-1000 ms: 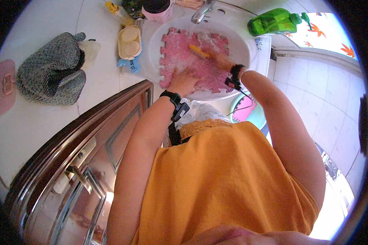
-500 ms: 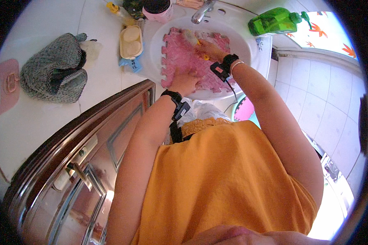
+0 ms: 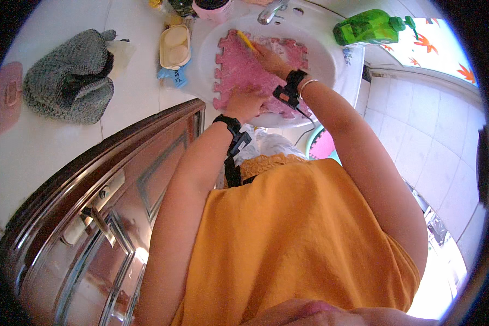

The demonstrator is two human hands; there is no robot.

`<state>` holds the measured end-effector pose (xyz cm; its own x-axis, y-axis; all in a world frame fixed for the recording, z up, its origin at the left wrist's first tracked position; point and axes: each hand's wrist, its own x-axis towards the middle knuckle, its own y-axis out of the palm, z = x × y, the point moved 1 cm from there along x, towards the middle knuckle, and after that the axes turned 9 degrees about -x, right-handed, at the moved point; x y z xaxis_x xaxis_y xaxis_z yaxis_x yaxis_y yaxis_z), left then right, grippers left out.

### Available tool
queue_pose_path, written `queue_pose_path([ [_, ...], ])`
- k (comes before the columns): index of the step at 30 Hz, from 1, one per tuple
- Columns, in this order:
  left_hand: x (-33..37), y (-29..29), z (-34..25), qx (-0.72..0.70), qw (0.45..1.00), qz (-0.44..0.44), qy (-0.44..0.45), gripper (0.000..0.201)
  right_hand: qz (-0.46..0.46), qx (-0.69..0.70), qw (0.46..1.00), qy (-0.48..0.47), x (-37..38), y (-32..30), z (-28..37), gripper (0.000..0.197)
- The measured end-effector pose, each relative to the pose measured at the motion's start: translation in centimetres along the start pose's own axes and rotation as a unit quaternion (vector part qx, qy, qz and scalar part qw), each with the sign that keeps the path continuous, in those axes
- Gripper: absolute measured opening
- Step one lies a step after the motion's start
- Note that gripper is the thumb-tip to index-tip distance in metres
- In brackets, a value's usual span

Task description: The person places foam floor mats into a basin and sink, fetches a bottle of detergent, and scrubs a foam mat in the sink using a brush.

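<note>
A pink foam mat (image 3: 231, 70) with jigsaw-cut edges lies in the white sink (image 3: 206, 65), wet with streaks of whitish suds. My left hand (image 3: 245, 103) rests on the mat's near left part, fingers stretched out against it and partly hard to make out. Farther up the mat, my right hand (image 3: 273, 61) is closed round a yellow scrub brush (image 3: 246, 40), which lies against the mat near its far edge. The brush's bristles are not clear. Both wrists carry black straps with small devices.
Over the sink's far rim juts a metal faucet (image 3: 270, 12). A green pump bottle (image 3: 367, 28) lies at the right. On the left are a soap dish (image 3: 175, 46), a blue packet (image 3: 174, 76), a grey knitted cloth (image 3: 68, 76) and a brown door (image 3: 146, 163).
My right hand has shifted left with the brush, which now tilts so its yellow edge shows. My left hand stays on the mat. The view has shifted slightly.
</note>
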<state>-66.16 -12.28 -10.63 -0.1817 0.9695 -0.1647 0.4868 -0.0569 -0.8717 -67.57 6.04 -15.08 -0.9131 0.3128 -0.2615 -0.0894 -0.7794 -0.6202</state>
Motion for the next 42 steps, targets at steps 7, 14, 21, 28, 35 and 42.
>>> queue_pose_path([
  [7,-1.8,0.0,-0.4,-0.046,0.998,-0.039,-0.021,0.026,0.197,-0.185,0.938,-0.219,-4.6,1.6,2.7,0.042],
  [14,-0.7,1.7,-0.3,-0.074,0.993,-0.082,0.051,0.024,0.138,-0.219,0.965,-0.046,-2.2,-2.1,-0.8,0.038],
  [21,0.3,1.5,-0.7,-0.115,0.993,0.006,0.006,0.031,0.209,-0.240,0.942,-0.101,-9.3,-5.0,-5.5,0.034],
  [28,1.0,3.1,-0.4,-0.136,0.986,-0.079,0.048,0.028,0.059,-0.285,0.957,-0.024,-4.0,-5.2,-5.0,0.042],
  [35,0.7,2.2,-0.1,-0.115,0.993,-0.001,-0.005,0.030,0.158,-0.190,0.954,-0.168,-9.4,-4.7,-5.4,0.043],
  [42,2.3,2.8,-0.7,-0.135,0.989,-0.037,0.040,0.028,0.082,-0.202,0.976,-0.014,-6.6,-2.7,-9.0,0.035],
])
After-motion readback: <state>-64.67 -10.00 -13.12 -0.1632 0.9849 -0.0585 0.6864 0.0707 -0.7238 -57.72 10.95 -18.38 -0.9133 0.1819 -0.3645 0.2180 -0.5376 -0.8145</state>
